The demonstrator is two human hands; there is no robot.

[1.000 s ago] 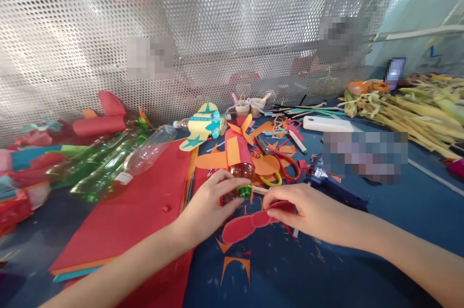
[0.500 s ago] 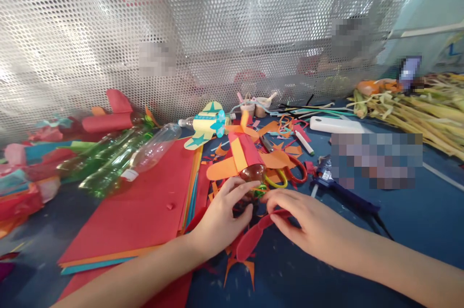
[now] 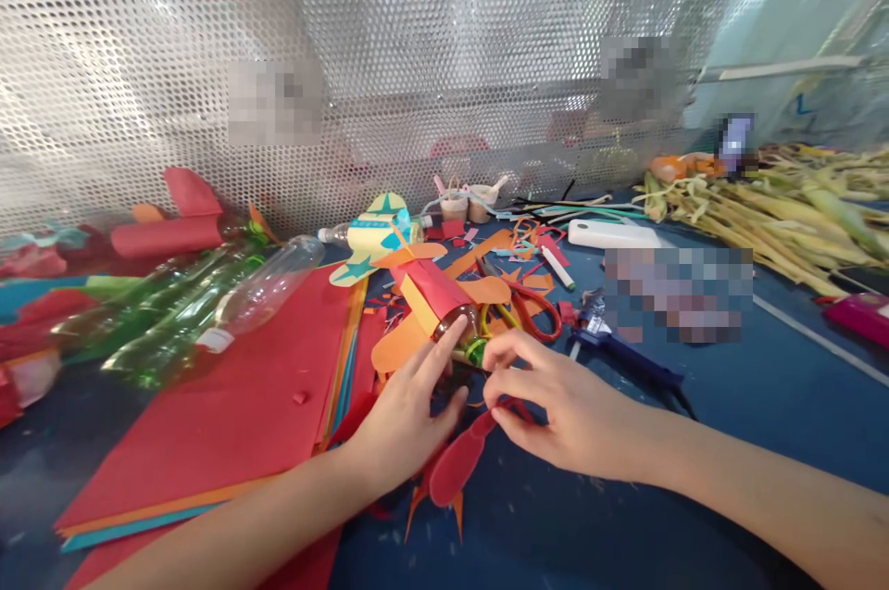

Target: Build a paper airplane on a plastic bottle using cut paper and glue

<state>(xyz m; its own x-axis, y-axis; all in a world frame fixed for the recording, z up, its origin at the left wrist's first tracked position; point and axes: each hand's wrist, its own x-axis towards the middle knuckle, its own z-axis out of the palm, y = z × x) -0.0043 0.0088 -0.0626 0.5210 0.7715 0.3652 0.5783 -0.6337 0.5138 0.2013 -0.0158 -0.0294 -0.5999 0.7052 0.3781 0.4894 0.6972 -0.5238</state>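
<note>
A bottle plane [image 3: 436, 292], wrapped in red paper with orange wings and a green cap [image 3: 476, 352], lies tilted in front of me, its neck toward my hands. My left hand [image 3: 399, 419] has its fingers apart, the fingertips at the brown shoulder of the bottle. Beside the cap, my right hand [image 3: 562, 400] is closed in a pinch on a red paper propeller [image 3: 457, 470]. One blade of the propeller hangs down to the left; the rest is partly hidden by the fingers. Red-orange scissors [image 3: 545, 321] lie just beyond my right hand.
Stacked coloured paper [image 3: 208, 405] lies at left, with plastic bottles [image 3: 159, 321] behind it. A yellow bottle plane [image 3: 375, 233] stands farther back among paper scraps. At right are a blue glue gun [image 3: 632, 358], a marker [image 3: 557, 268] and dried husks [image 3: 770, 219]. Perforated metal [image 3: 417, 43] forms the back.
The bottle plane has turned, its capped neck now pointing more to the right. My left index finger has stretched out onto it. The whole view has shifted, moving things leftward.
</note>
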